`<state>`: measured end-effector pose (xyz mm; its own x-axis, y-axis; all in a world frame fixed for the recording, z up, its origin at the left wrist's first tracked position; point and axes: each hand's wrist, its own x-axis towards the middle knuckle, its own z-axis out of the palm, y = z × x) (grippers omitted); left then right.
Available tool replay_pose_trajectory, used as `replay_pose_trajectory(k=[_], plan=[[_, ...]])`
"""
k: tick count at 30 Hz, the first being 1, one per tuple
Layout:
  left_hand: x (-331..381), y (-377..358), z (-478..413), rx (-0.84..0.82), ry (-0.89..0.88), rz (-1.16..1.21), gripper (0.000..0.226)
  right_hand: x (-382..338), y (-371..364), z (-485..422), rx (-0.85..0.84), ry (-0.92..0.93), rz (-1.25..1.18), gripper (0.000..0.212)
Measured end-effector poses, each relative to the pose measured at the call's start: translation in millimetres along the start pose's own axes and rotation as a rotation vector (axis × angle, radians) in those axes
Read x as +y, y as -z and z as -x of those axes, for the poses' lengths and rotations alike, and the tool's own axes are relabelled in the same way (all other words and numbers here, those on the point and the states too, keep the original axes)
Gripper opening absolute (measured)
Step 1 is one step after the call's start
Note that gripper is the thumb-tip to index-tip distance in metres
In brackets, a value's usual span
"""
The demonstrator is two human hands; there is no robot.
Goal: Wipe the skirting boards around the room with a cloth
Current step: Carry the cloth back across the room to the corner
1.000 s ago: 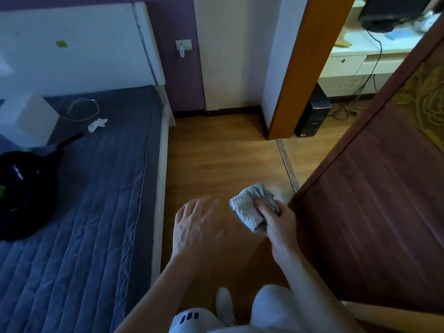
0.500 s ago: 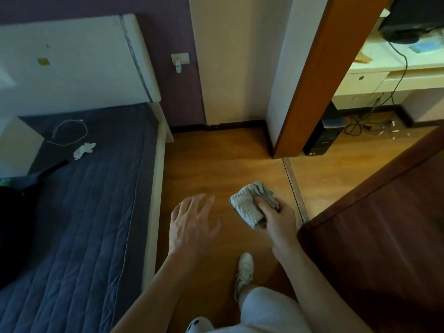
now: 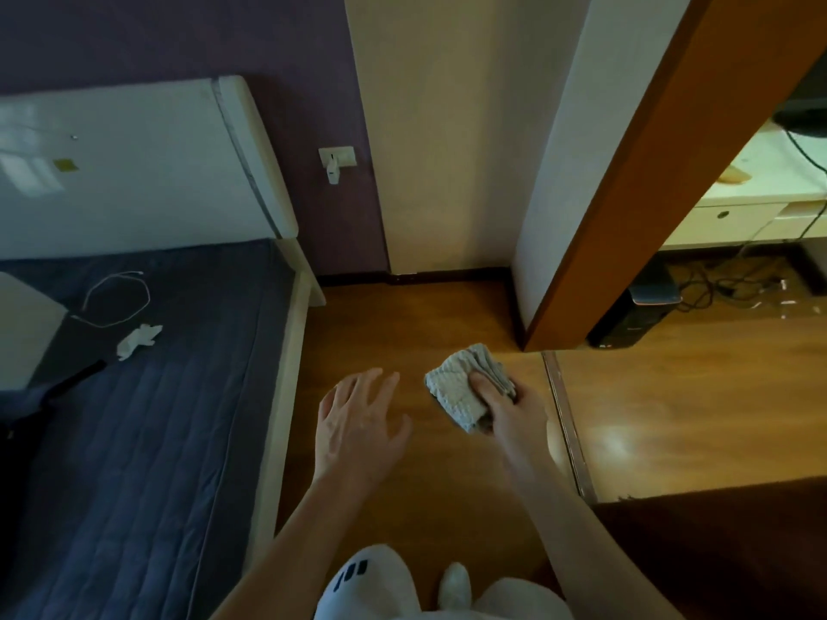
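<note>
Right hand [image 3: 510,411], thumb and curled fingers clamped on a folded grey cloth [image 3: 465,387], held above the wooden floor [image 3: 402,328]; left hand [image 3: 358,422] beside it, fingers straight and spread, holding nothing; dark skirting board [image 3: 447,276] along the far wall's base, well apart from the cloth; bed [image 3: 134,440] along the floor's left edge; doorway frame [image 3: 626,194] at right.

You face a purple wall [image 3: 179,33] meeting a cream wall [image 3: 438,149], with a dark skirting board [image 3: 452,276] along their foot above the brown wooden floor [image 3: 402,324]. To your left lies a grey-blue quilted mattress [image 3: 156,418] with a white headboard [image 3: 134,172]. To your right an orange-brown door frame [image 3: 649,172] opens onto a brighter room with a cream desk [image 3: 738,217].
</note>
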<state>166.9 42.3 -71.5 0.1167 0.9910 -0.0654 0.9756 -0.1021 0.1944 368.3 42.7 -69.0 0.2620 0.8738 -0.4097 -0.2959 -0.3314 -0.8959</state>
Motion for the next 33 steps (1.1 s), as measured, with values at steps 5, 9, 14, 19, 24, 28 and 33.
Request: replay_pose_trajectory(k=[5,9,14,19,24,28,33], plan=[[-14,1,-68,-0.014,0.006,0.000,0.066,-16,-27,-60,-0.023,0.004,0.000,0.022],[-33,2,-139,0.005,-0.003,0.013,0.069,-28,-58,-115,-0.006,-0.009,-0.017,0.022],[-65,8,-249,-0.001,-0.048,0.009,0.068,-53,-110,-200,0.052,0.004,-0.020,0.024],[-92,28,-349,0.010,-0.092,0.003,0.069,-82,-161,-278,0.087,0.003,-0.032,0.027],[-109,38,-426,-0.016,-0.140,-0.008,0.067,-98,-195,-334,0.122,-0.004,-0.073,0.025],[-108,37,-468,-0.033,-0.167,-0.014,0.065,-104,-199,-363,0.144,-0.018,-0.098,0.027],[-91,36,-515,-0.024,-0.196,-0.018,0.063,-121,-191,-406,0.175,-0.023,-0.095,0.025]])
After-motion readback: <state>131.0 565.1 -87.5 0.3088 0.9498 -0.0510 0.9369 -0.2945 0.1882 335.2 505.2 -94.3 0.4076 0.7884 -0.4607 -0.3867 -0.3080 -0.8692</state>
